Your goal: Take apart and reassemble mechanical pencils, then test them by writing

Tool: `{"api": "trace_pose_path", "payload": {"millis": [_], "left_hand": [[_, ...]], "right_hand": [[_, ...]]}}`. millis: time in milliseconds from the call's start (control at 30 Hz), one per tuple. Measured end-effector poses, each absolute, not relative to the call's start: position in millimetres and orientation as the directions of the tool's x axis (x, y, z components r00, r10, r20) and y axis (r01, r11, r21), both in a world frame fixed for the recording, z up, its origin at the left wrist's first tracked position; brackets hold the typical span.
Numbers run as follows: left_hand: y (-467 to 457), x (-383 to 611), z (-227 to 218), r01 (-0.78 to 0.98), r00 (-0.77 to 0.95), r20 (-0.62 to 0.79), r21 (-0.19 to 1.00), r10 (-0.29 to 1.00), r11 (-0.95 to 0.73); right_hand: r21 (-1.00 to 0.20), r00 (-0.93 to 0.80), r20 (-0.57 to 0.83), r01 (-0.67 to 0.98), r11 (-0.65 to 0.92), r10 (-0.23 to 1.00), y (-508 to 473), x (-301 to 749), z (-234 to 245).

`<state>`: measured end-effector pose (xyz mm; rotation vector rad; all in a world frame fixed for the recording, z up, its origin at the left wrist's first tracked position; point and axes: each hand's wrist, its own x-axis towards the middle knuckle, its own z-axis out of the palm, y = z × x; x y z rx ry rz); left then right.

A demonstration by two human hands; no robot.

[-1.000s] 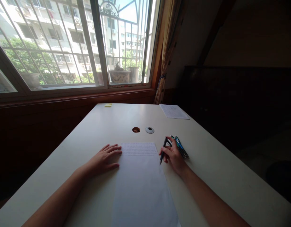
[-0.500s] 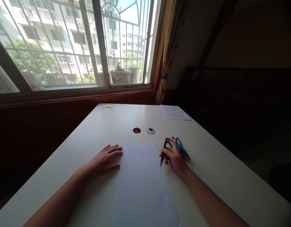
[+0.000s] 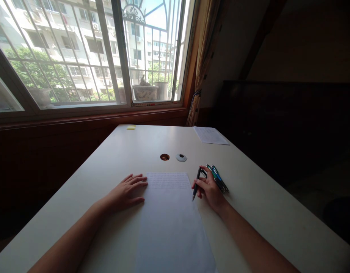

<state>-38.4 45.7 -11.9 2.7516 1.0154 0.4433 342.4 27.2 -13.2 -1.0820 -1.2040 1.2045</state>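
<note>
Basically nothing's moved in the last half second. The left hand (image 3: 126, 191) still lies flat and open, fingertips on the near-centre paper (image 3: 171, 220) at its left edge. The right hand (image 3: 210, 189) grips a black pen (image 3: 196, 182), tip at the paper's right edge. Spare pens (image 3: 219, 178) sit just right of it, with lots of bare table (image 3: 262, 197) beyond.

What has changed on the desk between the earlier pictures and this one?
Nothing has visibly changed. The right hand keeps its grip on the black pen at the right edge of the sheet of paper. The left hand stays flat on the table at the sheet's left edge, and the spare pens lie where they were.
</note>
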Motion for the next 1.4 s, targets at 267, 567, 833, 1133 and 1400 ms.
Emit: {"api": "trace_pose_path", "payload": {"millis": [267, 567, 833, 1133, 1400], "left_hand": [[44.8, -38.1, -10.4, 0.628, 0.722, 0.174, 0.243, 0.670, -0.740], [44.7, -33.6, -15.3, 0.617, 0.690, 0.311, 0.220, 0.654, -0.756], [18.8, -1.0, 5.3, 0.596, 0.644, 0.485, 0.166, 0.591, -0.786], [1.4, 22.8, 8.4, 0.481, 0.752, 0.463, 0.099, 0.468, -0.871], [12.5, 8.3, -3.8, 0.557, 0.671, 0.540, 0.085, 0.508, -0.826]], "right_hand": [[-0.991, 0.039, 0.082, -0.098, 0.086, 0.996, 25.2, 339.5, -8.7], [-0.991, -0.058, 0.125, 0.043, 0.128, 0.990, 26.6, 337.4, -15.0], [-0.791, -0.451, 0.172, 0.467, 0.396, 0.876, 3.0, 306.6, 0.2], [-0.559, -0.614, 0.281, 0.520, 0.646, 0.738, -12.6, 279.9, 8.2], [-0.557, -0.564, 0.325, 0.534, 0.636, 0.759, 1.6, 298.2, -1.5]]}}
